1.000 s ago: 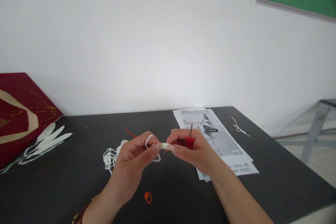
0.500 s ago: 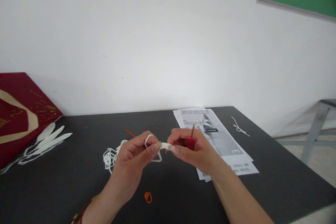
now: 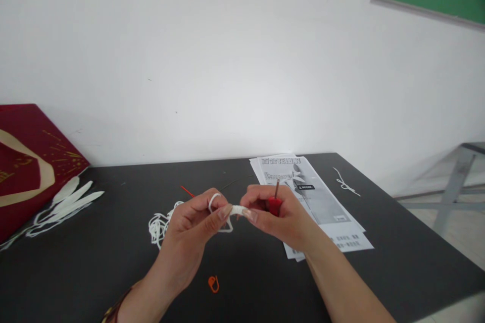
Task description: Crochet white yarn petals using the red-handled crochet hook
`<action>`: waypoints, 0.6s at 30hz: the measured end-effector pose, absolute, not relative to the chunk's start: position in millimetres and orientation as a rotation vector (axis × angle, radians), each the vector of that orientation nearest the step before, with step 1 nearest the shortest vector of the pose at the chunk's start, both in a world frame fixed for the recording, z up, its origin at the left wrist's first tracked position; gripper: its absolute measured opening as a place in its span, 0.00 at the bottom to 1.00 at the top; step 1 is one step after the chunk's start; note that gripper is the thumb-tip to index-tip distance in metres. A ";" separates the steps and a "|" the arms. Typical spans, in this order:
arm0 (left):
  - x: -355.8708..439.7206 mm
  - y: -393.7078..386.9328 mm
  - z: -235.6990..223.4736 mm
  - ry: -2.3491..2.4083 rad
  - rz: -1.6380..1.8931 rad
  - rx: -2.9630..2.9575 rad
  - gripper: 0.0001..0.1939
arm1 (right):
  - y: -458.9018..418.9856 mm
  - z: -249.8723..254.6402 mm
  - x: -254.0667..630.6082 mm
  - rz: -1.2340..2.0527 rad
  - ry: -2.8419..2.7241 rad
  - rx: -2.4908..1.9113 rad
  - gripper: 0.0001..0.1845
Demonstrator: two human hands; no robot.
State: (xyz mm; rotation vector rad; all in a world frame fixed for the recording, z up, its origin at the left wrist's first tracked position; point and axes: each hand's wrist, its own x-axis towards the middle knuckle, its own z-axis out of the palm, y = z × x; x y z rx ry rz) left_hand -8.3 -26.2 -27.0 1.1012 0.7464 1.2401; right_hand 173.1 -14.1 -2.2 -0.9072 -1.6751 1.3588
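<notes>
Between my two hands a small strip of white crochet work point(image 3: 237, 210) is stretched above the table. My left hand point(image 3: 197, 224) pinches its left end, with white yarn point(image 3: 213, 202) looped over the index finger and a strand hanging below. My right hand point(image 3: 275, 217) pinches the other end between thumb and finger. Tucked in that same hand is a crochet hook with a red grip point(image 3: 275, 205), its metal shaft pointing up. Behind my left hand lies a loose heap of white yarn point(image 3: 157, 228). An orange stitch marker point(image 3: 213, 284) rests on the table nearer to me.
Printed pattern sheets point(image 3: 326, 202) lie right of centre on the dark table point(image 3: 125, 272). White crocheted petals point(image 3: 71, 202) sit at left by a dark red bag point(image 3: 34, 161). A knotted white yarn piece point(image 3: 345, 182) is at far right. A thin red stick point(image 3: 187, 191) lies behind my left hand.
Hardly anything differs. The red-gripped hook in my right hand has tilted and shifted very slightly left; both hands keep their pinch on the white crochet work.
</notes>
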 end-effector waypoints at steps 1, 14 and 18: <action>-8.3 -26.0 -27.2 0.747 1.237 1.100 0.12 | -14.1 -2.2 173.3 1.358 -1.677 -0.905 0.13; -8.5 -26.2 -29.0 0.736 1.246 1.143 0.11 | -14.6 -0.9 173.8 1.363 -1.681 -0.912 0.10; -9.7 -26.6 -32.6 0.751 1.271 1.200 0.11 | -14.1 -2.7 173.3 1.353 -1.682 -0.920 0.11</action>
